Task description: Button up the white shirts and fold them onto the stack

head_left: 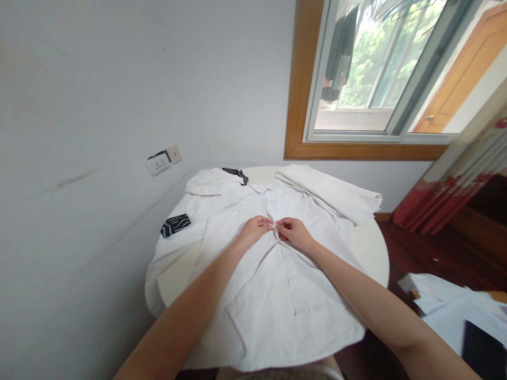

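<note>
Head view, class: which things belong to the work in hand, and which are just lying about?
In use:
- white garment
- left hand and right hand, fingers at its front
- round table beneath

Apparently just lying about:
- folded pale cloth
- papers, lower right
- dark flat object by them

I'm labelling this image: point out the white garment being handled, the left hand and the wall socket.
White garment (273,295), head view: cloth of its lower front.
Left hand (252,231), head view: back of the hand.
Wall socket (158,164), head view: the white faceplate.
</note>
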`<control>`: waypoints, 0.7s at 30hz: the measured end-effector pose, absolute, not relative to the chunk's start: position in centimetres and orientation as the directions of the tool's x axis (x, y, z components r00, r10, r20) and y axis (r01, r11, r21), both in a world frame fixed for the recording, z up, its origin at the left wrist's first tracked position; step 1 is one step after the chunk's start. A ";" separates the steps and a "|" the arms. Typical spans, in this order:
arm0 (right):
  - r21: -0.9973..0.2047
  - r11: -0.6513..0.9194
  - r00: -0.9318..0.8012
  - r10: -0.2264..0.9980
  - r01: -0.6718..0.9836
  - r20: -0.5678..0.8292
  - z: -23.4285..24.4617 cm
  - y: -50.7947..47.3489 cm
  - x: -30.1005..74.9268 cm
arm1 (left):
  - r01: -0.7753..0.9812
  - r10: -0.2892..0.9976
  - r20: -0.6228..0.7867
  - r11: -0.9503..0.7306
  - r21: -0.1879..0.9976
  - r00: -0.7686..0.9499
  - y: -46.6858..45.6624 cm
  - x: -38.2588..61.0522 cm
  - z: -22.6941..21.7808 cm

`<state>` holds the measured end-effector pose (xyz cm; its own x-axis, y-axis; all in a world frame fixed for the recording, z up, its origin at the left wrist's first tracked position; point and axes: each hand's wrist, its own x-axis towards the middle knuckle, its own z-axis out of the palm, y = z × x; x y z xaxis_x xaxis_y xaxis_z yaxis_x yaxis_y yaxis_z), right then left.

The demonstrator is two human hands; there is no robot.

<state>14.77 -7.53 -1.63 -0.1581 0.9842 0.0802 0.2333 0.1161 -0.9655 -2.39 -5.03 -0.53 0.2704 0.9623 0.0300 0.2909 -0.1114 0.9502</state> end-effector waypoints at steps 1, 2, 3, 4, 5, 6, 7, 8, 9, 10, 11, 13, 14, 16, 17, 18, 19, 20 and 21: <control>-0.965 0.120 -0.169 0.982 0.233 0.082 -1.6 -7.6 14.8 | 0.292 0.962 0.031 -0.113 0.950 0.269 -5.0 -2.4 -0.6; -0.964 0.125 -0.181 0.980 0.234 0.083 -1.5 -7.6 14.9 | 0.296 0.963 0.032 -0.114 0.948 0.269 -5.0 -2.4 -0.6; -0.964 0.128 -0.196 0.977 0.235 0.082 -1.5 -7.6 14.9 | 0.302 0.963 0.034 -0.118 0.946 0.268 -5.1 -2.4 -0.6; -0.963 0.129 -0.212 0.974 0.236 0.078 -1.4 -7.6 15.0 | 0.310 0.963 0.037 -0.123 0.943 0.268 -5.1 -2.4 -0.6; -0.963 0.128 -0.229 0.971 0.236 0.073 -1.3 -7.6 15.1 | 0.318 0.962 0.040 -0.128 0.939 0.269 -5.2 -2.4 -0.6; -0.963 0.126 -0.246 0.967 0.237 0.065 -1.2 -7.6 15.2 | 0.325 0.962 0.044 -0.134 0.936 0.271 -5.2 -2.4 -0.5; -0.964 0.122 -0.261 0.964 0.237 0.058 -1.1 -7.6 15.3 | 0.331 0.961 0.048 -0.140 0.933 0.272 -5.2 -2.4 -0.5; -0.964 0.120 -0.274 0.960 0.238 0.052 -1.1 -7.6 15.4 | 0.338 0.961 0.051 -0.145 0.930 0.273 -5.3 -2.3 -0.5; -0.964 0.121 -0.286 0.957 0.237 0.050 -1.0 -7.5 15.5 | 0.347 0.961 0.054 -0.150 0.926 0.272 -5.3 -2.3 -0.5; -0.964 0.126 -0.293 0.955 0.234 0.054 -1.1 -7.5 15.6 | 0.358 0.961 0.057 -0.155 0.921 0.271 -5.3 -2.3 -0.6; -0.965 0.130 -0.299 0.952 0.226 0.058 -1.1 -7.4 15.7 | 0.367 0.961 0.061 -0.161 0.916 0.269 -5.3 -2.2 -0.6; -0.969 0.133 -0.308 0.949 0.207 0.064 -1.3 -7.2 15.7 | 0.380 0.962 0.069 -0.169 0.910 0.263 -5.2 -2.1 -0.8; -0.971 0.130 -0.308 0.949 0.199 0.064 -1.3 -7.1 15.6 | 0.381 0.963 0.072 -0.171 0.909 0.261 -5.2 -2.1 -0.8; -0.975 0.120 -0.305 0.951 0.189 0.058 -1.5 -7.0 15.5 | 0.380 0.963 0.075 -0.173 0.909 0.258 -5.2 -2.0 -0.9; -0.975 0.117 -0.302 0.952 0.187 0.056 -1.6 -6.9 15.4 | 0.384 0.963 0.075 -0.173 0.907 0.257 -5.2 -2.0 -0.9; -0.976 0.116 -0.294 0.954 0.186 0.057 -1.6 -6.9 15.4 | 0.389 0.963 0.074 -0.173 0.905 0.258 -5.2 -2.0 -0.9; -0.975 0.115 -0.286 0.957 0.188 0.058 -1.6 -6.9 15.3 | 0.395 0.963 0.073 -0.175 0.902 0.261 -5.2 -2.0 -0.9; -0.974 0.114 -0.278 0.959 0.194 0.057 -1.6 -6.9 15.2 | 0.402 0.962 0.074 -0.179 0.898 0.263 -5.2 -2.0 -0.9; -0.972 0.112 -0.268 0.962 0.204 0.055 -1.5 -7.0 15.1 | 0.406 0.961 0.076 -0.183 0.895 0.265 -5.2 -2.1 -0.9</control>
<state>15.11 -7.01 -1.51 -0.2680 0.9619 0.0545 0.2045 0.1121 -0.9724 -2.06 -5.16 -0.93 0.2652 0.9612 0.0761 0.4058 -0.1829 0.8955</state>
